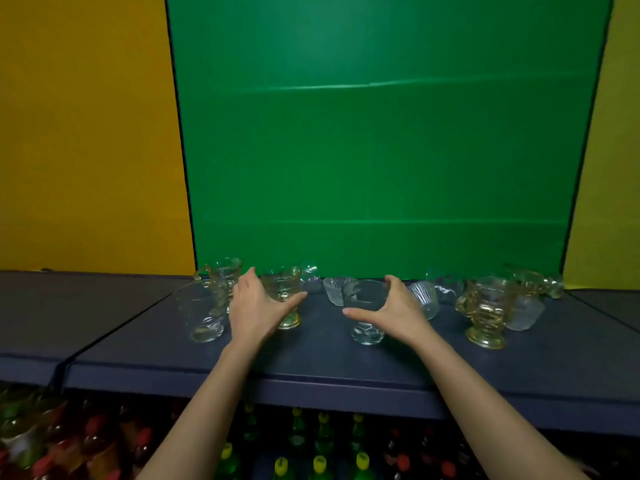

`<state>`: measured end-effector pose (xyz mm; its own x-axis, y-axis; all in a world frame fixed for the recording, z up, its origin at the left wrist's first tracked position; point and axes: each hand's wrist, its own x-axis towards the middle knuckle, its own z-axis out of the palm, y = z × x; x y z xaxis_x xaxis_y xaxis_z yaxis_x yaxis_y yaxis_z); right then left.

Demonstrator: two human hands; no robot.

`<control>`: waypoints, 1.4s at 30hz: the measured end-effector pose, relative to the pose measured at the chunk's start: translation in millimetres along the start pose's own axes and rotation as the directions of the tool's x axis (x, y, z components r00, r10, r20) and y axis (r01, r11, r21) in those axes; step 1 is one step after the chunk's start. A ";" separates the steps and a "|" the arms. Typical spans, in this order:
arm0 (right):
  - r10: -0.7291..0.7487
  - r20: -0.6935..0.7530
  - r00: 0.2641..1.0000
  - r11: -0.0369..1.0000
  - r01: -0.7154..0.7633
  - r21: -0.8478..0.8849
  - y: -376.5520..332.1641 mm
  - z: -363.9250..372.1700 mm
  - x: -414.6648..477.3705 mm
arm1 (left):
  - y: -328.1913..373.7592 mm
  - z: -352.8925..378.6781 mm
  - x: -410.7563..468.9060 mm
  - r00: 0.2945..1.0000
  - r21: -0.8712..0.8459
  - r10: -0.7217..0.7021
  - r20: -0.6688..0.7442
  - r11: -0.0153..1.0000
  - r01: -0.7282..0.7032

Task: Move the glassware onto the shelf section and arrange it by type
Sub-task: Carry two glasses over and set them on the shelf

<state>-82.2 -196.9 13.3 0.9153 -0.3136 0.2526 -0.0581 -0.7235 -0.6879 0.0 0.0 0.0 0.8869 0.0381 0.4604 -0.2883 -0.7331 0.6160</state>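
Observation:
Glassware stands on a dark blue shelf (329,362) before a green backdrop. My left hand (256,306) cups an amber footed mug (282,289) with thumb and fingers spread around it. My right hand (394,308) curves around a clear tumbler (367,311) with a dimpled base. Whether either hand presses the glass is unclear. A clear tumbler (202,313) and an amber mug (221,275) stand at the left. Ribbed clear cups (337,289) (425,297) sit behind. At the right stand an amber handled mug (485,313), a frosted cup (524,311) and a tipped amber mug (535,280).
Below the shelf's front edge are several bottles with yellow caps (318,462) and red caps (93,427). Yellow panels (86,133) flank the green backdrop (381,133). A seam (114,329) divides the shelf from the section at the left.

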 end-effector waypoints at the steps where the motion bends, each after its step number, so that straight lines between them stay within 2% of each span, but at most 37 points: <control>1: 0.005 -0.009 1.000 0.999 -0.005 0.040 0.6 0.8 2.9 | -1.0 0.7 3.4 1.000 -0.020 -0.026 0.002 0.999 0.026; 3: 0.018 -0.004 1.000 0.993 -0.018 0.114 3.7 2.7 7.8 | -4.0 3.2 10.2 0.999 -0.049 -0.046 0.009 0.998 0.046; 10: 0.047 -0.008 0.999 0.990 -0.045 0.131 4.0 7.4 15.6 | -7.7 7.1 36.3 0.994 -0.005 -0.090 0.070 0.996 0.091; 16: 0.077 -0.045 0.996 0.985 -0.069 0.158 -4.0 9.6 9.7 | -10.0 11.2 44.0 0.995 -0.102 -0.073 0.063 0.992 0.079; 26: 0.041 -0.305 0.951 0.975 0.028 0.219 -28.4 -47.5 -46.7 | 31.4 -26.6 22.4 0.976 -0.308 0.216 -0.023 0.927 -0.213; 31: 0.129 -0.444 0.887 0.977 -0.036 0.211 -8.9 -93.0 -84.2 | 93.6 -27.8 -10.0 0.939 -0.443 0.345 0.013 0.843 -0.304; 35: 0.199 -0.536 0.820 0.977 -0.121 0.177 23.5 -134.6 -124.5 | 150.7 -6.6 -48.5 0.880 -0.547 0.467 0.085 0.760 -0.351; 42: 0.324 -0.645 0.692 0.946 -0.258 0.198 95.3 -208.2 -193.7 | 245.4 50.3 -132.3 0.778 -0.655 0.599 0.187 0.666 -0.356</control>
<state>-348.0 -333.3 40.5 0.3573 -0.8483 0.3907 -0.2120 -0.4811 -0.8506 -169.9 -219.1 58.1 0.5851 -0.5370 0.6077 -0.7440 -0.0572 0.6657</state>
